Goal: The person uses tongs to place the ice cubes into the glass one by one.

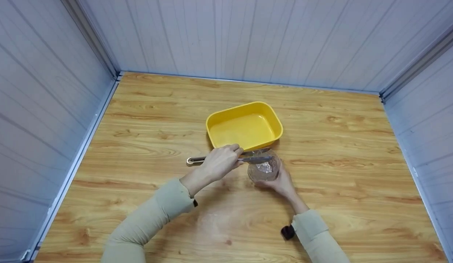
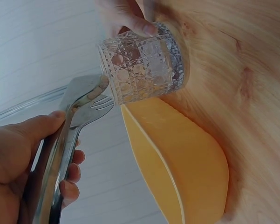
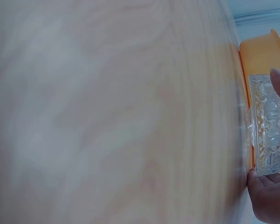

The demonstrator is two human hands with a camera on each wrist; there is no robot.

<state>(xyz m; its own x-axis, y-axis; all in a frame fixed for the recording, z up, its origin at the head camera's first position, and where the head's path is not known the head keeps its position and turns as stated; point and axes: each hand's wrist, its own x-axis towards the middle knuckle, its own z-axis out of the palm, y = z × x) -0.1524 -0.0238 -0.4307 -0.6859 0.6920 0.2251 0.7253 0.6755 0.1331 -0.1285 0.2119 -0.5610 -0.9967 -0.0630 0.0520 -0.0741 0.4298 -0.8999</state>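
My left hand [image 1: 221,162] grips a pair of metal tongs [image 2: 60,154], thumb on one arm and fingers curled round the other. One arm of the tongs ends in fork tines [image 2: 100,106], the other in a broad flat blade. Both ends reach over the mouth of a clear glass [image 2: 140,67] with a cut, faceted pattern. The glass stands on the table, and my right hand [image 1: 279,180] holds it round the side, with the thumb across the near side. In the right wrist view, the glass [image 3: 270,126] shows between thumb and fingers at the right edge.
Just beyond the glass and hands lies a yellow rectangular tub [image 1: 244,129] with rounded corners and nothing inside. The wood-patterned table [image 1: 339,146] is enclosed by pale panel walls [image 1: 230,36] at the back and both sides.
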